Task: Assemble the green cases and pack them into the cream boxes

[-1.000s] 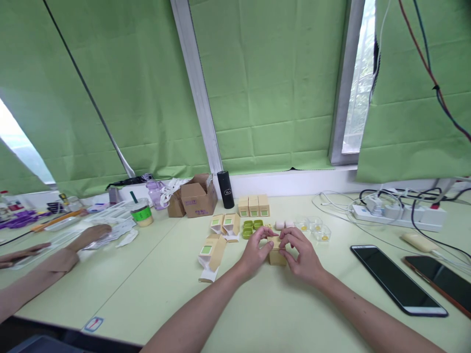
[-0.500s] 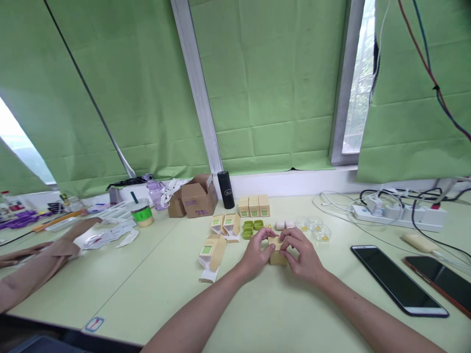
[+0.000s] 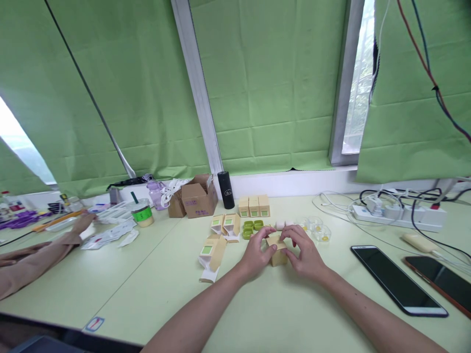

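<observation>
A wide, smooth, pale green counter is crossed at left by a thin seam, and a blue-edged sticker is fixed at its near edge. Right of the seam, a small tan cardboard box is stood upright on the counter and gripped from both sides: its left side is pinched by the curled left hand, its right side by the bent fingers and thumb of the right hand.

Left of the hands, three tan boxes with green labels and open white flaps are laid, and three closed tan boxes are lined up farther back. Between them and the hands, glossy green square containers are grouped; clear plastic containers with yellow contents are placed beyond the right hand.

The far edge is bordered by a low white wall, above which the windows are covered by creased green fabric blinds, divided by grey metal frames. Against the wall, a black cylinder and an open brown carton are set. At right, a white power strip is crowded with plugs and cables, and two dark-screened phones are laid flat nearer. At far left, a co-worker's pinkish sleeve is stretched over the counter.
</observation>
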The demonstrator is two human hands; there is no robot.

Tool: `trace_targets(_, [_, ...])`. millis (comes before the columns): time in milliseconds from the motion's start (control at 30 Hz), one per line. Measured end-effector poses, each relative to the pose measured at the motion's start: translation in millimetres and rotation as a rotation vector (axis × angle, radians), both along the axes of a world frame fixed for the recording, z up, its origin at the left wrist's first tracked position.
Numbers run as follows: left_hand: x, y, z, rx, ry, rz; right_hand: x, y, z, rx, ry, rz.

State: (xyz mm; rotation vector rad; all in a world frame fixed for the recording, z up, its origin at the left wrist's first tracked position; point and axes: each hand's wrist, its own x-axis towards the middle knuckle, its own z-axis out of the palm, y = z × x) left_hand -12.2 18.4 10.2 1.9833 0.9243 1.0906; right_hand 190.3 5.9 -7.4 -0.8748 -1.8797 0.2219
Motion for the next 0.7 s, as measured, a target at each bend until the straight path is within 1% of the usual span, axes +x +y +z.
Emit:
trace_targets(100, [-0.3,-1.9,2.3,0.004,0.039,0.013,1.8,2.2,-1.1,-0.051,0.007,0.002])
trace_targets(233, [0.3,-2.6,4.4,0.017,0.032,0.011,3.6,7.2,-5.9,-0.101,0.023,-0.020])
trace_targets(400, [-0.2,-0.3,0.7,0.042,0.029,0.049,5.3,12.9,-10.7,-0.133,0.067,-0.075])
trace_targets(567, [-1.3,3.0,-3.5,0.010,0.018,0.112,3.4,4.9,-4.8,-0.114,0.057,0.016])
trace_targets(700, [-0.5,5.1,-2.6,-0.003,-0.011,0.123,0.7,-1.9,-0.1,-0.142,-0.009,0.019])
